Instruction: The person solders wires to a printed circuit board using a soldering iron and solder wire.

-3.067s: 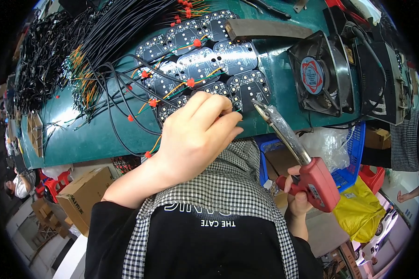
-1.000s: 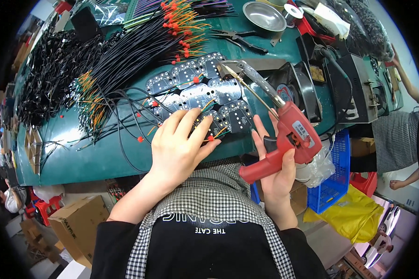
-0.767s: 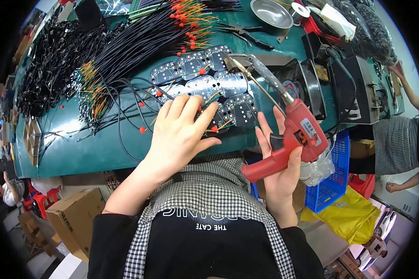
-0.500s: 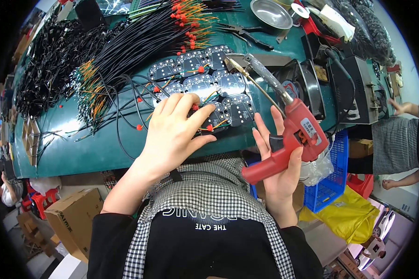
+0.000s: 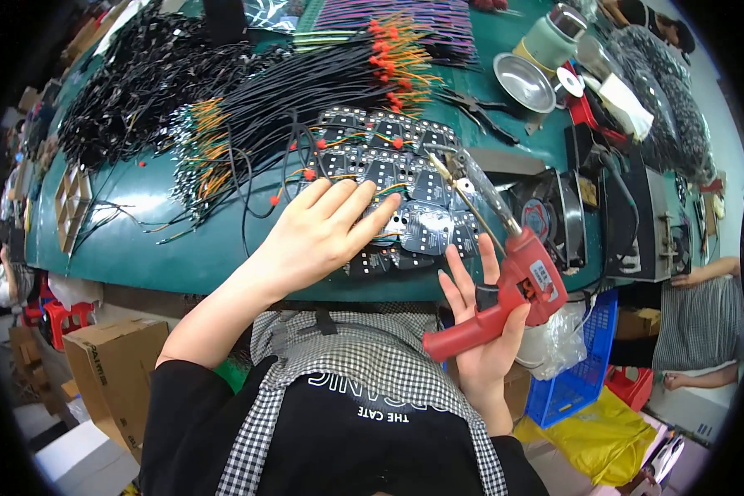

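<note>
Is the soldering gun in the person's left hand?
No, the right hand holds the soldering gun, while the left hand is at the circuit boards.

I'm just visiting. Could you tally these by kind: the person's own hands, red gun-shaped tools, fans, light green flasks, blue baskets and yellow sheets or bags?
Own hands: 2 (left hand, right hand)
Red gun-shaped tool: 1
Fan: 1
Light green flask: 1
Blue basket: 1
Yellow sheet or bag: 1
Total: 7
</note>
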`<action>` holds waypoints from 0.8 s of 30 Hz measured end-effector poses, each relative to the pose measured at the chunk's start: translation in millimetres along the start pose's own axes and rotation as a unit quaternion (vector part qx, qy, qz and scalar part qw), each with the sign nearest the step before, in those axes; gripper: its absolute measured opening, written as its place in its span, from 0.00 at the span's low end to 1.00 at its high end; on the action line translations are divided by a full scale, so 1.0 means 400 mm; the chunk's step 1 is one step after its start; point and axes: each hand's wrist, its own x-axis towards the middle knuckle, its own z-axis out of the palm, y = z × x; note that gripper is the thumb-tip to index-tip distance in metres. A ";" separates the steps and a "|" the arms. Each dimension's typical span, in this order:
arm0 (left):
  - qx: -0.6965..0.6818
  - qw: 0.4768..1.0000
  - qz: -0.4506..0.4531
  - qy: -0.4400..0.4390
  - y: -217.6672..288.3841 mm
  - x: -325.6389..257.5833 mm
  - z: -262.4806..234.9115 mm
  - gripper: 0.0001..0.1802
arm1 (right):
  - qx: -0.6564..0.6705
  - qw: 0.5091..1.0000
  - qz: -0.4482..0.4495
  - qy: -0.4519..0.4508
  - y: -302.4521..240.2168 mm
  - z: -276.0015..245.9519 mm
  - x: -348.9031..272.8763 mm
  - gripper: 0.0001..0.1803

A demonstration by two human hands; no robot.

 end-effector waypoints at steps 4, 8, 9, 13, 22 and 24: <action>0.025 0.999 0.013 0.017 -0.038 -0.020 0.014 0.23 | 0.009 1.000 -0.006 0.009 -0.001 0.003 -0.002 0.42; 0.024 0.997 -0.001 0.073 -0.094 -0.020 -0.029 0.18 | 0.008 0.998 -0.049 0.026 -0.013 -0.013 -0.009 0.43; -0.019 0.995 -0.018 0.093 -0.115 -0.018 -0.044 0.19 | 0.004 0.998 -0.062 0.027 -0.018 -0.017 -0.013 0.44; -0.328 0.908 -0.182 0.188 -0.195 -0.036 -0.139 0.15 | -0.030 0.995 -0.083 0.050 -0.032 -0.031 -0.028 0.46; -0.668 0.505 -0.144 0.527 -0.484 -0.146 -0.433 0.18 | 0.014 0.991 -0.118 0.064 -0.040 -0.081 -0.053 0.40; -0.789 0.453 0.024 0.415 -0.548 -0.224 -0.503 0.19 | 0.000 0.987 -0.139 0.080 -0.045 -0.083 -0.061 0.39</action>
